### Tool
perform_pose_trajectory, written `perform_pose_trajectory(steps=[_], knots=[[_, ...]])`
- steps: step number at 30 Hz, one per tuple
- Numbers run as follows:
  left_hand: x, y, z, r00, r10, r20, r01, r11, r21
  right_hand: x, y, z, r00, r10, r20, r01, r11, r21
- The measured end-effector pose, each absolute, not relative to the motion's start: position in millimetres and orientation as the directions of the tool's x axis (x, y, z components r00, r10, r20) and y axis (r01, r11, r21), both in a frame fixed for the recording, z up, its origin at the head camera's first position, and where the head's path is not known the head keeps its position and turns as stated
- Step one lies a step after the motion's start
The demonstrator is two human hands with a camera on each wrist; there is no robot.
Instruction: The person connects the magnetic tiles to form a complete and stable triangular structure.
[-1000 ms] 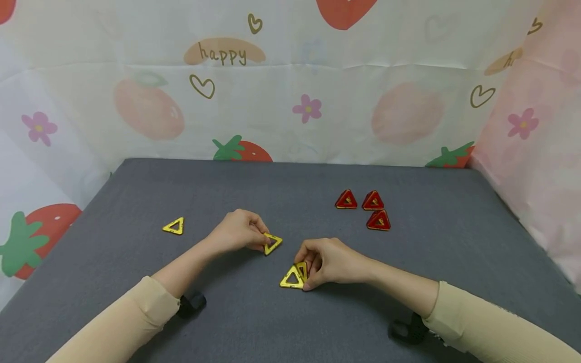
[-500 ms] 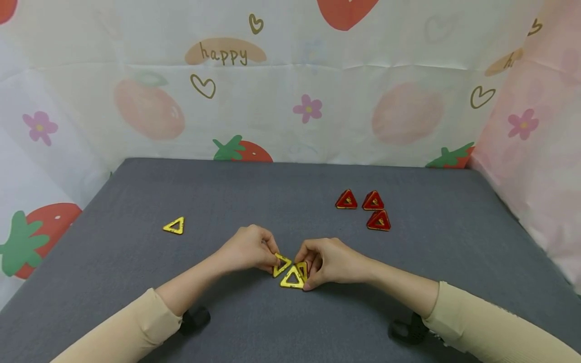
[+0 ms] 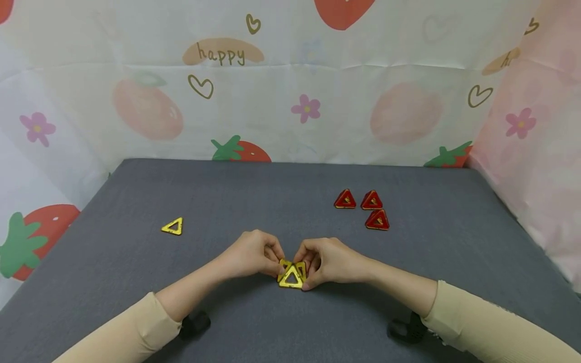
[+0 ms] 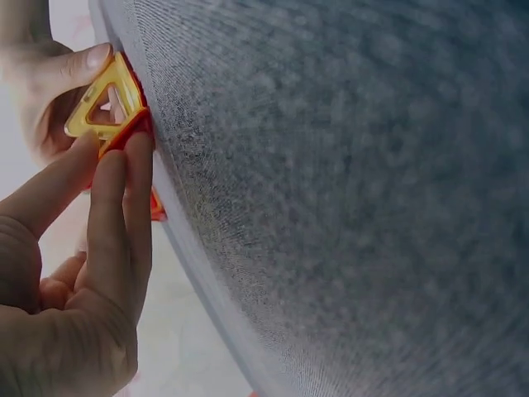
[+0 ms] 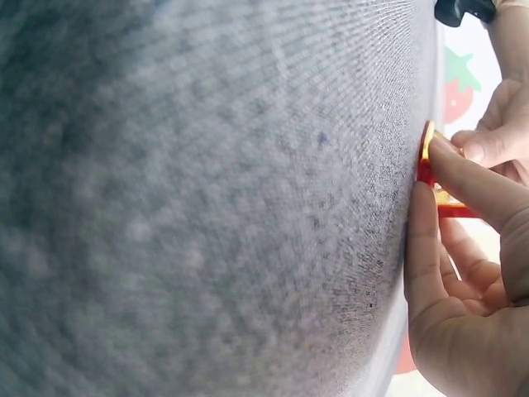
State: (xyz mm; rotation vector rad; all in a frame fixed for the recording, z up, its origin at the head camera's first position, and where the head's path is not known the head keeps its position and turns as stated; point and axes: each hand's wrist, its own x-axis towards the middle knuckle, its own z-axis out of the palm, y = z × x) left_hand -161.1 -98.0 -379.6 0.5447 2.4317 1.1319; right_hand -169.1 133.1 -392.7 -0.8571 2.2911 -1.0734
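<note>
Just in front of the person, three yellow triangular magnetic tiles stand together in the head view. The front tile (image 3: 291, 286) leans with its point up; a left tile (image 3: 285, 261) and a right tile (image 3: 301, 263) show behind it. My left hand (image 3: 254, 254) pinches the left tile between thumb and fingers. On the other side my right hand (image 3: 333, 262) pinches the right tile, thumb at the front tile's lower corner. Up close, the left wrist view shows a yellow tile (image 4: 83, 126) beside a red-edged one (image 4: 126, 132). Fingers hide much of the back.
A single yellow triangular tile (image 3: 172, 232) lies flat to the left. At the back right sit three red triangular pieces (image 3: 345, 199) close together. Grey cloth (image 3: 254, 196) covers the table, with a printed curtain (image 3: 336, 80) behind it.
My left hand has carried its yellow tile right and nearer, up against the other two tiles. The right hand has kept its place and its hold.
</note>
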Motion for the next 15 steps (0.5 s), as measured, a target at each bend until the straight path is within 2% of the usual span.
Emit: perform_pose_trajectory(steps=[8,15], knots=[[-161.1,-95.7,-381.5,-0.818,0.538,-0.201,0.199,0.594,0.779,-168.3,133.5,-392.0,-0.697,-0.704,-0.137,-0.337,0.489,-0.805],[-161.1,-95.3,-384.5,-0.802,0.571,-0.176,0.28,0.619,0.734,-167.8,133.3,-392.5,-0.686,-0.718,-0.123,-0.352,0.475,-0.806]])
